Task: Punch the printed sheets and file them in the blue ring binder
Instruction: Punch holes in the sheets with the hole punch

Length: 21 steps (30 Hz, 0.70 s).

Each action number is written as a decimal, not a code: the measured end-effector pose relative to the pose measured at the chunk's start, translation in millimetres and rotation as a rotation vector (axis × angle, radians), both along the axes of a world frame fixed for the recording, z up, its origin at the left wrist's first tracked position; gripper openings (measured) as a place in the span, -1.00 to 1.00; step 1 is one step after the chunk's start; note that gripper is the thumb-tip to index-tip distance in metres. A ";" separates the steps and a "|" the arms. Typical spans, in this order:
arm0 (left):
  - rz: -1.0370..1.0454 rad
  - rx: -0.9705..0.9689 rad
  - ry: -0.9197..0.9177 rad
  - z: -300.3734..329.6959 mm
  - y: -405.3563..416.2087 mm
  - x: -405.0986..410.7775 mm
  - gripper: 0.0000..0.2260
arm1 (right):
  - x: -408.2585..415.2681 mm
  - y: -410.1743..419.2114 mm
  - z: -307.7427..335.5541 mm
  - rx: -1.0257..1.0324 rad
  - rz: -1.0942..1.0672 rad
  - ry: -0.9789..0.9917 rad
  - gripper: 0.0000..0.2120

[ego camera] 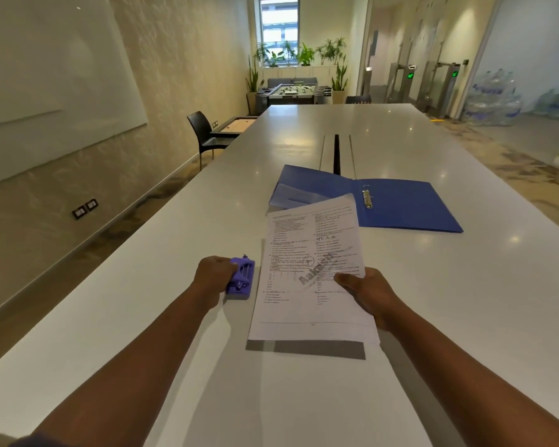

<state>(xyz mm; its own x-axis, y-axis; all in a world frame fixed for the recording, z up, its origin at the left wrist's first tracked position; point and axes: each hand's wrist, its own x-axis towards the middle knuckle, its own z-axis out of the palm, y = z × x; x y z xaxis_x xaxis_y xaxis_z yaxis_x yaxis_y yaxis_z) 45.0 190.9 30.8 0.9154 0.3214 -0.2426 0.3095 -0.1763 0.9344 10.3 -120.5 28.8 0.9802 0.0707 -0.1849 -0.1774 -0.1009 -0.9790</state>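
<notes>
Over on the left, the left hand [214, 275] is wrapping its grip around the purple hole punch [240, 279], fingers curled over the punch's left end while the punch is sitting on the white surface [142, 317]. Just to the right of the punch, the printed sheets [310, 272] are hanging lifted above the surface, tilted a little, throwing a dark shadow onto the surface under their near edge. Their left edge is lying just beside the punch; whether it is touching it, I cannot tell. The right hand [365, 293] is pinching the sheets at their right edge, thumb on top of the page, grip clenched on the paper. Farther back and to the right, the blue ring binder [400, 201] is lying open flat on the surface, its metal rings [367, 199] showing near the spine, and the top corner of the sheets is overlapping the binder's left flap.
</notes>
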 end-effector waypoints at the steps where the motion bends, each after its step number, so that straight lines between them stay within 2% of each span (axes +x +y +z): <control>1: -0.024 -0.026 -0.005 1.2 -11.5 1.2 -0.82 | -2.5 -10.8 3.9 0.004 -0.018 0.000 -0.78; 8: -0.188 -0.138 0.042 4.9 -101.2 2.9 -0.91 | -22.6 -100.5 19.0 -0.055 -0.120 0.015 -0.74; 12: -0.247 -0.198 0.086 5.7 -150.4 -4.5 -0.89 | -35.6 -147.9 16.2 -0.097 -0.176 0.025 -0.74; 21: -0.366 -0.200 0.117 -3.3 -205.1 -17.1 -0.87 | -54.4 -193.5 0.0 -0.107 -0.229 0.084 -0.76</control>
<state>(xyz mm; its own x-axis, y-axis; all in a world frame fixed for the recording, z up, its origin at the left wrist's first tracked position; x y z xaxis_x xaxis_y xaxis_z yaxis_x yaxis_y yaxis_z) 28.0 -14.2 27.5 0.9227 -0.0831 -0.3765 0.3666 -0.1130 0.9235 -44.2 -313.9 28.9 0.9494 -0.1754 -0.2604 -0.2873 -0.1509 -0.9459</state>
